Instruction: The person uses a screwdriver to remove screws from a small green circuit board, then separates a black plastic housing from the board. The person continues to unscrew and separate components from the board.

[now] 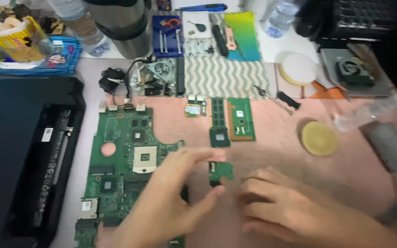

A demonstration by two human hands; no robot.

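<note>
Fingers [207, 158] of left hand [161, 206] pinch small green circuit board [221, 171].

Matt green motherboard [125, 170] with a shiny metal socket, lying on soft pink cloth [272, 151]; glossy black plastic case [19, 151]; clear plastic bottle [368, 114]; brushed steel flask [125, 23].

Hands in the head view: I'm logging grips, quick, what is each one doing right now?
Left hand: pinching a small green circuit board between thumb and forefinger.
Right hand: fingers curled, resting on the pink mat, holding nothing visible.

Small green circuit board [220, 171] flat on pink mat; beside motherboard.
</note>
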